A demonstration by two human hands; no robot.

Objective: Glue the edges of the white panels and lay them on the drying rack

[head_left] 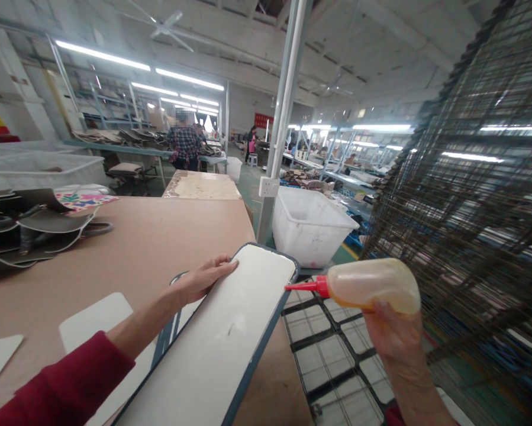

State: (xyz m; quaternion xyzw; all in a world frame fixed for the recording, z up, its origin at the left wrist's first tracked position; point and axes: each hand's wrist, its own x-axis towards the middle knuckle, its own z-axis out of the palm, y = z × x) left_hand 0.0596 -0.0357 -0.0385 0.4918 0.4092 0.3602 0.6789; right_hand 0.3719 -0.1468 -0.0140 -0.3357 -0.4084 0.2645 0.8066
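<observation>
My left hand point(206, 278) grips the left edge of a long white panel point(230, 331) with rounded corners and a dark blue-grey border, the thumb lying on its white face. The panel is held tilted over the table's right edge. My right hand point(394, 331) is wrapped round a squeeze bottle point(372, 284) of amber liquid, lying nearly level. Its red nozzle point(303, 286) points left, with the tip at the panel's right edge near the far corner. Under my left arm lie a white board with rounded corners point(99, 316) and another dark-edged panel, partly hidden.
Dark grey bag pieces point(39, 228) are heaped on the brown table point(172, 228) at the left. A white plastic bin point(312, 228) stands beyond the table by a metal post point(281, 112). At the right rise tall wire racks point(479, 195). A person in a checked shirt point(183, 142) stands farther back.
</observation>
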